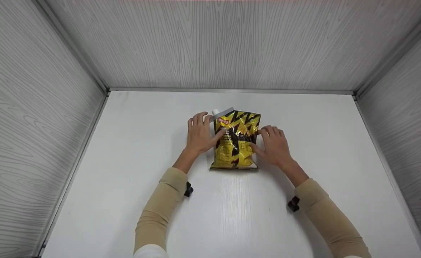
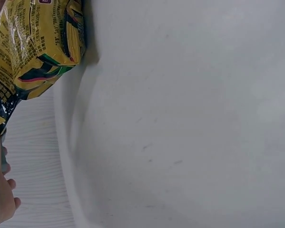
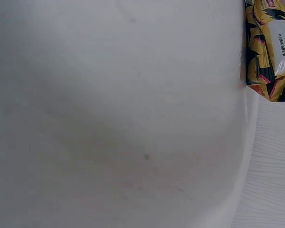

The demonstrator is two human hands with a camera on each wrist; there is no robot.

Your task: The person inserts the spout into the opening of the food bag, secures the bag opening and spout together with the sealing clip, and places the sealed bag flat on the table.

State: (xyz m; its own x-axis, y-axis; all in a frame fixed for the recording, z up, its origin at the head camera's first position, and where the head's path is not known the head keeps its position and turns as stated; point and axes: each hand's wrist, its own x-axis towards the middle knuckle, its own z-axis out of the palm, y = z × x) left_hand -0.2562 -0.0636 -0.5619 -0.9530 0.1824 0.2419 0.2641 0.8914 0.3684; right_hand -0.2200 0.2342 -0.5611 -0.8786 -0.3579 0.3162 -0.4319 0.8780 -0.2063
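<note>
A yellow and black snack bag [image 1: 236,139] is at the middle of the white table, its surface shiny and creased. Across its top left corner runs a grey bag clip [image 1: 223,113] with a white round piece at one end. My left hand [image 1: 199,134] holds the bag's left side, thumb over the front and index finger by the clip. On the right side my right hand [image 1: 275,146] grips the edge with thumb and index finger. Part of the bag [image 2: 40,42] shows in the left wrist view; a printed white label [image 3: 281,47] shows in the right wrist view.
The white tabletop [image 1: 142,143] is bounded by a grey wood-grain back wall [image 1: 228,46] and side walls, with metal strips along the edges. Small black devices [image 1: 293,203] sit at both sleeves' cuffs.
</note>
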